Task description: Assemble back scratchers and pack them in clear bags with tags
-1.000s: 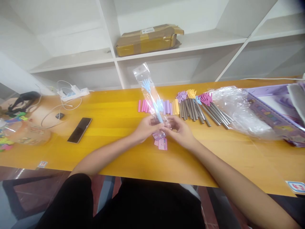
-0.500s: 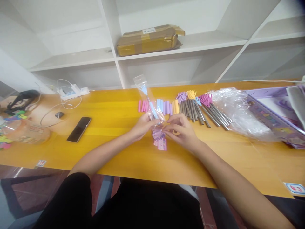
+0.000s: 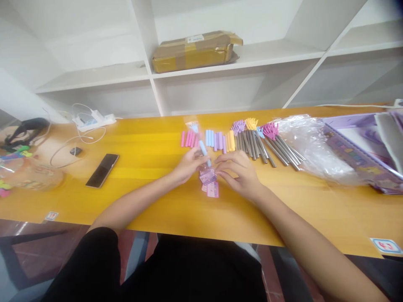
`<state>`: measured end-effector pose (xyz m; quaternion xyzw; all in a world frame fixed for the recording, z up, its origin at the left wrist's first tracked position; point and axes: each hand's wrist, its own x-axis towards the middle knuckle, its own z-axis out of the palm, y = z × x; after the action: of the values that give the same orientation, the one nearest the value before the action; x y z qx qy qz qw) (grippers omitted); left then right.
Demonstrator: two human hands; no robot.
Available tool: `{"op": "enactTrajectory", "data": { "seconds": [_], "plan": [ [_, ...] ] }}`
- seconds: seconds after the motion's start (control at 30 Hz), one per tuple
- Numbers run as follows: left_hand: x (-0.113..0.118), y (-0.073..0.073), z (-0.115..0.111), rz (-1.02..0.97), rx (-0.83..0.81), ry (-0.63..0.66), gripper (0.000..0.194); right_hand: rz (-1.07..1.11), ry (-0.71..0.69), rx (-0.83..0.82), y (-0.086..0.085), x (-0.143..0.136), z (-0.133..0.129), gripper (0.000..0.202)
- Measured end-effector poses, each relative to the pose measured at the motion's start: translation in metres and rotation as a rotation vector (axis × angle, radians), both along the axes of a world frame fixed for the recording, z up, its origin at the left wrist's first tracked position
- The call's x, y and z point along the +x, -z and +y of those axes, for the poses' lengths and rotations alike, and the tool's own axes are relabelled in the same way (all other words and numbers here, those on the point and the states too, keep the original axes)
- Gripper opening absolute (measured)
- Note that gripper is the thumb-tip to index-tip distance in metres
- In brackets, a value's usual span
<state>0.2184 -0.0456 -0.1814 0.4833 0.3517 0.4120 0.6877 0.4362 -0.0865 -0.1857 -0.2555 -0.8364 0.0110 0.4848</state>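
Observation:
My left hand (image 3: 190,164) is closed on a bagged blue back scratcher (image 3: 203,147), with its claw end pointing away from me. My right hand (image 3: 238,171) is at the bag's near end, thumb and fingers bent close together; whether they pinch the plastic is too small to tell. Purple-pink printed cards (image 3: 212,189) lie on the table just below the hands. Beyond them are pink tubes (image 3: 189,139), blue tubes (image 3: 209,138), purple tubes (image 3: 219,141) and yellow tubes (image 3: 230,141). Metal rods with coloured claw heads (image 3: 253,142) lie to the right.
Clear plastic bags (image 3: 317,151) and a purple box (image 3: 362,147) are at the right. A phone (image 3: 102,170), a power strip with cables (image 3: 96,121) and an orange-tinted bag (image 3: 34,174) are at the left. A taped carton (image 3: 195,52) sits on the shelf behind.
The bagged scratcher has tilted more toward me, and its claw end sits lower in the view. My right hand stays near the bag's near end. The whole view has shifted slightly.

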Motion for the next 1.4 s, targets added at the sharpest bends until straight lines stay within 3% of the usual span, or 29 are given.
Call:
{"op": "enactTrajectory", "data": {
  "seconds": [0.13, 0.3, 0.43, 0.53, 0.63, 0.83, 1.17, 1.3, 1.4],
  "plan": [
    [0.002, 0.002, -0.004, 0.04, 0.123, 0.036, 0.054, 0.12, 0.059, -0.11, 0.0, -0.004, -0.001, 0.014],
    [0.004, 0.007, -0.007, -0.015, 0.09, 0.069, 0.049, 0.176, 0.058, -0.229, 0.002, -0.007, 0.0, 0.01],
    [0.003, 0.004, -0.007, -0.026, 0.115, 0.094, 0.049, 0.169, 0.065, -0.24, 0.002, -0.006, 0.0, 0.008],
    [0.002, 0.003, -0.007, 0.037, 0.216, 0.158, 0.06, 0.162, 0.065, -0.24, 0.003, -0.006, 0.001, 0.008],
    [0.001, 0.008, -0.005, 0.073, 0.274, 0.184, 0.07, 0.16, 0.065, -0.253, 0.003, -0.006, 0.0, 0.007],
    [0.001, 0.018, -0.002, 0.041, 0.325, 0.209, 0.066, 0.176, 0.096, -0.303, 0.002, -0.008, -0.001, 0.005],
    [0.004, 0.006, -0.008, 0.025, 0.3, 0.16, 0.063, 0.284, 0.11, -0.469, 0.009, -0.009, -0.001, 0.008],
    [0.003, 0.004, -0.011, 0.047, 0.254, 0.122, 0.065, 0.426, 0.097, -0.577, 0.017, -0.01, 0.004, 0.03],
    [0.003, 0.006, -0.01, 0.016, 0.253, 0.13, 0.064, 0.472, -0.023, -0.755, 0.019, -0.011, 0.006, 0.036]
  ]
}}
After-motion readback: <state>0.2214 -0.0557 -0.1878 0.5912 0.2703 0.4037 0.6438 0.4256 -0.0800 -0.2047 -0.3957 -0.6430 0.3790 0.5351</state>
